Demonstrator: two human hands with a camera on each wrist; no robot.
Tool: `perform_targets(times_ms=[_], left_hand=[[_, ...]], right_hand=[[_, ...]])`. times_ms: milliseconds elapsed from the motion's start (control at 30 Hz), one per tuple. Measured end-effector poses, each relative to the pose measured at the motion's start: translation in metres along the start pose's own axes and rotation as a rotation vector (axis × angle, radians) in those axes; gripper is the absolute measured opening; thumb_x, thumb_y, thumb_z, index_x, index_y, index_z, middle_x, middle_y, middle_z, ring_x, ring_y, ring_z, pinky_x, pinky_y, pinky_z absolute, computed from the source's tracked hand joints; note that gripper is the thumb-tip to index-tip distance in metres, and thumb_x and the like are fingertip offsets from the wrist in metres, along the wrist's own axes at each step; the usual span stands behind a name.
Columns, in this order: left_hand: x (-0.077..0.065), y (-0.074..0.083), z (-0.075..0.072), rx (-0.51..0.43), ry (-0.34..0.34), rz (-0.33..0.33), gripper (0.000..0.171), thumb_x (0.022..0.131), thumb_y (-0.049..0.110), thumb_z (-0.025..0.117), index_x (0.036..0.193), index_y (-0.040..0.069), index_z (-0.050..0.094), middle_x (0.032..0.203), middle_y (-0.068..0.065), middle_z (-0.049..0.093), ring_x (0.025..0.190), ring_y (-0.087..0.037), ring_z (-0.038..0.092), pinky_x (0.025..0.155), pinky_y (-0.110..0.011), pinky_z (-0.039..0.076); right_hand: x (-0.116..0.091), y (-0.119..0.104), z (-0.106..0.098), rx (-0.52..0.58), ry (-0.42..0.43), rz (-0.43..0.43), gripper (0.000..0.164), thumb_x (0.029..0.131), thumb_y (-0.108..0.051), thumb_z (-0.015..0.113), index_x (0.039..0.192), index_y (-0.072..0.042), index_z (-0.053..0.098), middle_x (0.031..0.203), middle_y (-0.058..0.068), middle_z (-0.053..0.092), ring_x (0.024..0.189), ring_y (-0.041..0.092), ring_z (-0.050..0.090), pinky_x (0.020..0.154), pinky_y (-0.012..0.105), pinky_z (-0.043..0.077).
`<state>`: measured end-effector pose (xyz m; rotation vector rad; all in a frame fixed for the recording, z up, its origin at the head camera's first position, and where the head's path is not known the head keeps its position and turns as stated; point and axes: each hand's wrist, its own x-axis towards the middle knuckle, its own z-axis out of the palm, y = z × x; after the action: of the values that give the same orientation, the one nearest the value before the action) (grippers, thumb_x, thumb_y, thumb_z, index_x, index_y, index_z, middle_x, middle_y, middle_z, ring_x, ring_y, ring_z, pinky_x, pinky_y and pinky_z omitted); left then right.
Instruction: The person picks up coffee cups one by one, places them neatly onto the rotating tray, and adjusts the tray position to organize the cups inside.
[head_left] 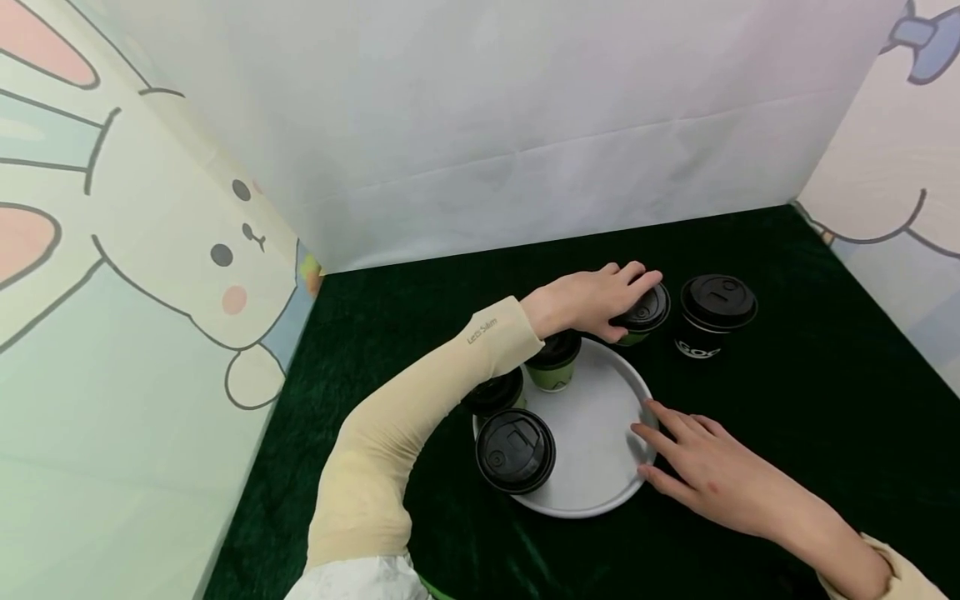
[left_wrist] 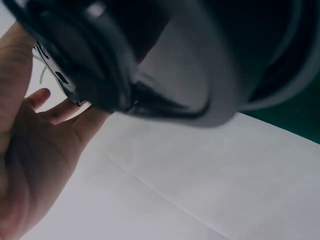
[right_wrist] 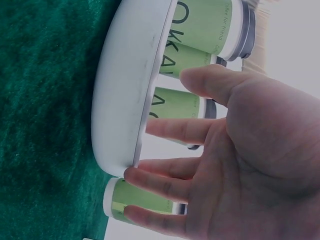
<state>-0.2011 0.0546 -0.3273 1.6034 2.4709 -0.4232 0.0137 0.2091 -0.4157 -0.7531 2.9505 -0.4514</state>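
A round white tray (head_left: 592, 442) carries three green paper coffee cups with black lids: a near cup (head_left: 516, 450), a middle cup (head_left: 497, 396) partly under the left sleeve, and a far cup (head_left: 553, 375). Beyond the tray's far right rim, my left hand (head_left: 588, 302) reaches across and grips another lidded green coffee cup (head_left: 647, 312) near its lid, thumb on the near side, fingers over the far side. Dark, blurred shapes fill much of the left wrist view. My right hand (head_left: 712, 479) has its fingers spread and extended, fingertips touching the tray's right rim (right_wrist: 150, 95).
A black lidded cup (head_left: 708, 321) with white lettering stands right of the gripped cup. Dark green velvety cloth (head_left: 420, 308) covers the table. A white backdrop (head_left: 525, 125) rises behind, and cartoon-printed panels (head_left: 165, 233) flank both sides.
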Motion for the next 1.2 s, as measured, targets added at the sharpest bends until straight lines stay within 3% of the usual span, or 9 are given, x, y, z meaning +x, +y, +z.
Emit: perform_targets(times_ms=[267,467,700,1000,1200], left_hand=[[-0.020,0.003,-0.013,0.017,0.085,0.022,0.083,0.099,0.044,0.054,0.161,0.011,0.012,0.158,-0.010,0.027,0.130,-0.023,0.047,0.091,-0.025,0.048],[-0.044,0.008,-0.024,0.016,0.146,0.037,0.080,0.099,0.046,0.054,0.161,0.011,0.016,0.157,-0.010,0.029,0.128,-0.023,0.048,0.088,-0.026,0.049],[-0.076,0.018,-0.031,-0.014,0.221,0.032,0.079,0.097,0.048,0.055,0.159,0.013,0.022,0.157,-0.009,0.030,0.128,-0.021,0.047,0.078,-0.024,0.050],[-0.110,0.031,-0.020,-0.014,0.351,0.044,0.075,0.093,0.047,0.058,0.155,0.014,0.034,0.152,-0.008,0.037,0.127,-0.022,0.047,0.082,-0.024,0.052],[-0.124,0.039,-0.014,0.004,0.374,0.061,0.073,0.092,0.049,0.057,0.153,0.015,0.036,0.149,-0.008,0.040,0.125,-0.021,0.049,0.081,-0.024,0.052]], right_hand=[[0.003,0.001,-0.004,0.024,-0.003,-0.015,0.055,0.098,-0.053,0.057,0.139,-0.015,0.060,0.144,0.020,0.051,0.122,0.038,0.058,0.094,0.063,0.045],[0.008,0.008,-0.012,0.067,-0.003,-0.036,0.052,0.099,-0.050,0.057,0.138,-0.014,0.061,0.140,0.016,0.055,0.123,0.036,0.057,0.092,0.063,0.045],[0.020,0.022,-0.033,0.043,-0.016,-0.011,0.056,0.100,-0.048,0.057,0.139,-0.008,0.058,0.143,0.021,0.051,0.127,0.043,0.052,0.094,0.069,0.041],[0.038,0.029,-0.062,-0.016,0.095,-0.065,0.048,0.098,-0.026,0.067,0.140,-0.006,0.057,0.146,0.024,0.046,0.130,0.047,0.047,0.094,0.070,0.040],[0.050,0.023,-0.072,-0.029,0.149,-0.078,0.047,0.095,-0.022,0.069,0.139,-0.008,0.058,0.143,0.024,0.049,0.128,0.047,0.049,0.095,0.070,0.040]])
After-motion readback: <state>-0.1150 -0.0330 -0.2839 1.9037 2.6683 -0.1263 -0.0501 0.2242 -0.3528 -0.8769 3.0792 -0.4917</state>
